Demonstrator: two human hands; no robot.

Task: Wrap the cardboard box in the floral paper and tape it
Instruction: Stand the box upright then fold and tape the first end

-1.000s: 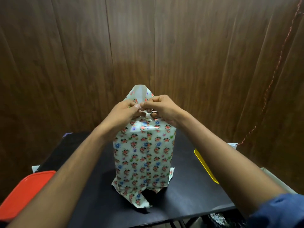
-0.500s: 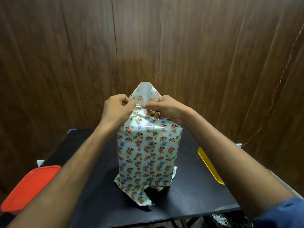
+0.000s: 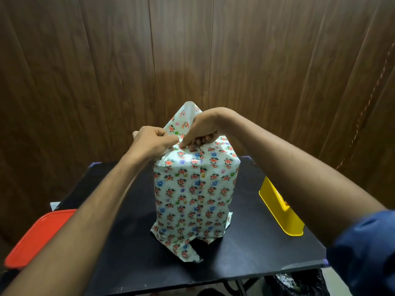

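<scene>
Folding of the top end is the step judged to be in hand. The cardboard box [image 3: 195,186] is stood upright at the middle of the black bench [image 3: 252,246], and it is hidden entirely under the floral paper [image 3: 181,195], whose vertical seam is seen running down the near face. At the top, a pointed flap of paper [image 3: 185,116] is left standing up behind the hands. The left hand [image 3: 152,142] is curled at the top left corner, with paper apparently pinched between thumb and fingers. The right hand [image 3: 206,129] is curled too, with its forefinger pressed down onto the folded paper at the top edge; whether anything else is gripped by it cannot be told. The two hands are touching, or very nearly so, above the seam. At the bottom, loose paper is splayed out on the bench and is not yet folded or taped. A yellow holder [image 3: 282,212], possibly a tape dispenser, is lying well to the right of the box, and a red lid [image 3: 38,238] is seen off the left edge of the bench. For the next move, the creased sides would need to be held flat while the standing flap is brought down over them, and one hand would have to be freed for tape
</scene>
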